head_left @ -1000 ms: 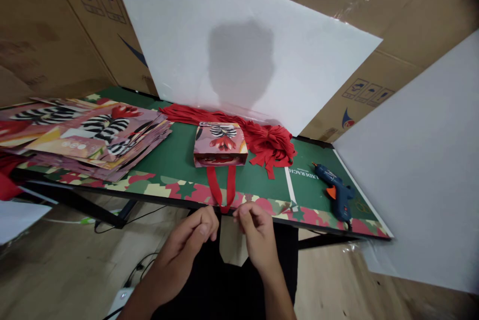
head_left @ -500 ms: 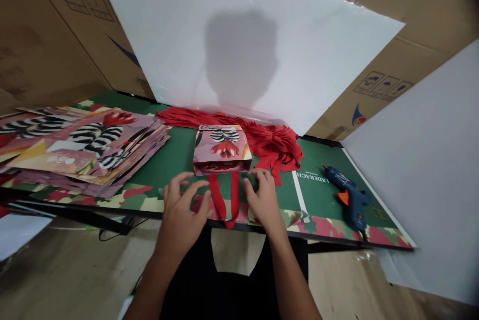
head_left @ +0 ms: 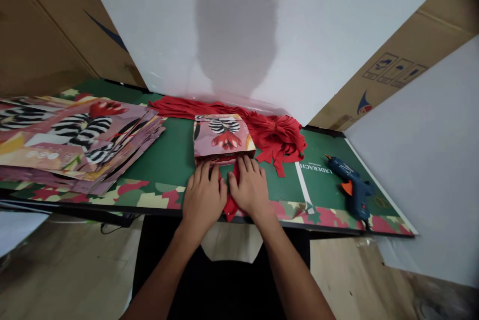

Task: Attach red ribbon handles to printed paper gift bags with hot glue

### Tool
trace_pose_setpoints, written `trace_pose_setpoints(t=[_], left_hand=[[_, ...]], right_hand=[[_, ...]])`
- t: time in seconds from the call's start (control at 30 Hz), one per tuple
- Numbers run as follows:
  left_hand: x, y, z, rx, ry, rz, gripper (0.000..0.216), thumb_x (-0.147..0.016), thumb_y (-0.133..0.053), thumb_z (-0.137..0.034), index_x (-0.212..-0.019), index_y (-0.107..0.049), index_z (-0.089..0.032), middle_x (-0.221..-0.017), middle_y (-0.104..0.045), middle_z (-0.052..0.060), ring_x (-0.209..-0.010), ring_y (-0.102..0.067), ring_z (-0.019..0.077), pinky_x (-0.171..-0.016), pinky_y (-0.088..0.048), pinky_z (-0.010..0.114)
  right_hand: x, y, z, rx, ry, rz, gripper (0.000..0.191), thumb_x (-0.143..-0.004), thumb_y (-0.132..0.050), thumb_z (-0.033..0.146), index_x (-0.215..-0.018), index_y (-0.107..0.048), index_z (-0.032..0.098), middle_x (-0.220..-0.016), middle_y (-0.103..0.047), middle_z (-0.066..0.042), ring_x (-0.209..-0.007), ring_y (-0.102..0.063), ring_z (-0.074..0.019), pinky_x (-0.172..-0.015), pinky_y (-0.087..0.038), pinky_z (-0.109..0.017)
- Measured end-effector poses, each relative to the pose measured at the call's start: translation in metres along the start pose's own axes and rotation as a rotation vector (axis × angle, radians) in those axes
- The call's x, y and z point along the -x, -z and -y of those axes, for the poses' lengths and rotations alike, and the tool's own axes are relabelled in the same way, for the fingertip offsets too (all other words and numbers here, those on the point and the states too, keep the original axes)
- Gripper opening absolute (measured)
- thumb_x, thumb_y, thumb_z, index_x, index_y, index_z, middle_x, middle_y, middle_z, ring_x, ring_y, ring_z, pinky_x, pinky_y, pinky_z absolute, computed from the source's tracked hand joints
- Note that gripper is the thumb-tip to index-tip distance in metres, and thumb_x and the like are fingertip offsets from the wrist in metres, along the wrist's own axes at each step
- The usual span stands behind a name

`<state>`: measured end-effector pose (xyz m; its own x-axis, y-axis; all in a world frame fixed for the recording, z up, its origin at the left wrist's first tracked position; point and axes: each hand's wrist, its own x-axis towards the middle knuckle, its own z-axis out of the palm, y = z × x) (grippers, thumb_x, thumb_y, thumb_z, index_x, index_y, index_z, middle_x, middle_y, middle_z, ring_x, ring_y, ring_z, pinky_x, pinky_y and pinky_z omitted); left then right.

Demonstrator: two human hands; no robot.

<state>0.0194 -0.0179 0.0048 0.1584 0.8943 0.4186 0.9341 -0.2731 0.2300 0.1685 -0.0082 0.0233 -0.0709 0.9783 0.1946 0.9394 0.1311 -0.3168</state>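
A small paper bag (head_left: 223, 141), pink with a zebra-striped and red flower print, lies on the green board in front of me, its open end facing me. A red ribbon loop (head_left: 231, 207) runs from that end towards the table edge. My left hand (head_left: 205, 192) lies over the ribbon's left side, fingers stretched out and tips at the bag's open edge. On the other side my right hand (head_left: 250, 185) lies flat in the same way, its fingertips at the edge and its thumb beside the ribbon. Both hands hide most of the ribbon.
A stack of flat printed paper pieces (head_left: 82, 135) lies at left. Behind the bag is a bundle of red ribbons (head_left: 277, 135). A blue glue gun (head_left: 354, 187) with an orange trigger rests at right. White and cardboard panels enclose the back and sides.
Both hands have moved forward and inward, from hovering beside the ribbon to lying over it with fingertips at the bag's edge. The view has shifted slightly.
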Motion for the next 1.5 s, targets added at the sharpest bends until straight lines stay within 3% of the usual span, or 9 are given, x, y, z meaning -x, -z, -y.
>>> trace_pose_setpoints(t=[0.27, 0.63, 0.77, 0.9, 1.0, 1.17, 1.37, 1.5], left_hand=[[-0.004, 0.005, -0.005, -0.003, 0.015, 0.051, 0.054, -0.104, -0.041, -0.023, -0.144, -0.063, 0.006, -0.155, -0.059, 0.032, -0.147, -0.056, 0.0439, -0.117, -0.050, 0.055], [-0.009, 0.003, -0.006, -0.044, 0.017, 0.018, 0.044, -0.100, -0.045, -0.023, -0.131, -0.067, -0.001, -0.147, -0.064, 0.032, -0.141, -0.060, 0.0434, -0.110, -0.053, 0.054], [-0.007, 0.004, -0.004, -0.037, 0.011, 0.011, 0.046, -0.102, -0.043, -0.023, -0.134, -0.067, -0.001, -0.147, -0.066, 0.030, -0.141, -0.062, 0.0414, -0.110, -0.053, 0.052], [-0.005, 0.006, -0.004, -0.005, -0.006, 0.047, 0.050, -0.102, -0.040, -0.020, -0.143, -0.063, -0.003, -0.157, -0.062, 0.027, -0.150, -0.056, 0.0379, -0.117, -0.048, 0.052], [-0.008, 0.008, -0.004, 0.010, -0.006, 0.092, 0.051, -0.102, -0.039, -0.018, -0.145, -0.062, -0.002, -0.157, -0.061, 0.027, -0.149, -0.057, 0.0373, -0.117, -0.048, 0.054], [-0.015, 0.011, -0.003, -0.001, -0.012, 0.115, 0.053, -0.102, -0.042, -0.021, -0.147, -0.060, 0.000, -0.156, -0.062, 0.027, -0.146, -0.059, 0.0391, -0.115, -0.049, 0.056], [-0.012, 0.008, -0.003, 0.035, -0.041, 0.145, 0.052, -0.102, -0.040, -0.018, -0.149, -0.060, -0.005, -0.164, -0.056, 0.023, -0.154, -0.051, 0.0383, -0.123, -0.041, 0.060], [-0.016, 0.000, 0.002, 0.100, -0.027, 0.145, 0.050, -0.101, -0.042, -0.018, -0.146, -0.062, -0.009, -0.160, -0.060, 0.022, -0.151, -0.054, 0.0377, -0.122, -0.040, 0.062]], right_hand=[[-0.002, 0.001, 0.004, 0.048, -0.020, -0.014, 0.064, -0.109, -0.049, 0.040, -0.165, -0.052, 0.009, -0.170, -0.051, -0.016, -0.154, -0.043, -0.0351, -0.119, -0.037, -0.047], [-0.001, 0.001, 0.000, 0.055, 0.032, -0.008, 0.060, -0.113, -0.045, 0.039, -0.164, -0.051, 0.008, -0.170, -0.050, -0.020, -0.157, -0.044, -0.0316, -0.123, -0.034, -0.046], [-0.002, 0.001, 0.000, 0.054, 0.026, -0.011, 0.060, -0.111, -0.048, 0.040, -0.162, -0.054, 0.008, -0.168, -0.052, -0.020, -0.155, -0.047, -0.0322, -0.122, -0.035, -0.045], [0.000, 0.004, 0.001, 0.028, 0.104, 0.007, 0.059, -0.114, -0.039, 0.034, -0.169, -0.046, 0.013, -0.173, -0.047, -0.016, -0.159, -0.042, -0.0293, -0.126, -0.032, -0.051], [-0.001, 0.007, 0.003, 0.012, 0.151, 0.071, 0.056, -0.114, -0.035, 0.030, -0.168, -0.049, 0.018, -0.172, -0.048, -0.012, -0.161, -0.041, -0.0266, -0.126, -0.031, -0.056], [-0.004, 0.010, 0.005, 0.009, 0.139, 0.101, 0.055, -0.113, -0.038, 0.027, -0.164, -0.053, 0.016, -0.172, -0.049, -0.013, -0.161, -0.041, -0.0269, -0.128, -0.029, -0.058], [-0.007, 0.007, -0.003, -0.075, 0.239, 0.131, 0.051, -0.119, -0.034, 0.033, -0.165, -0.051, 0.017, -0.172, -0.047, -0.014, -0.161, -0.040, -0.0272, -0.128, -0.026, -0.063], [-0.010, 0.004, -0.006, -0.110, 0.253, 0.129, 0.050, -0.119, -0.036, 0.032, -0.165, -0.052, 0.019, -0.172, -0.047, -0.014, -0.160, -0.040, -0.0295, -0.129, -0.025, -0.064]])
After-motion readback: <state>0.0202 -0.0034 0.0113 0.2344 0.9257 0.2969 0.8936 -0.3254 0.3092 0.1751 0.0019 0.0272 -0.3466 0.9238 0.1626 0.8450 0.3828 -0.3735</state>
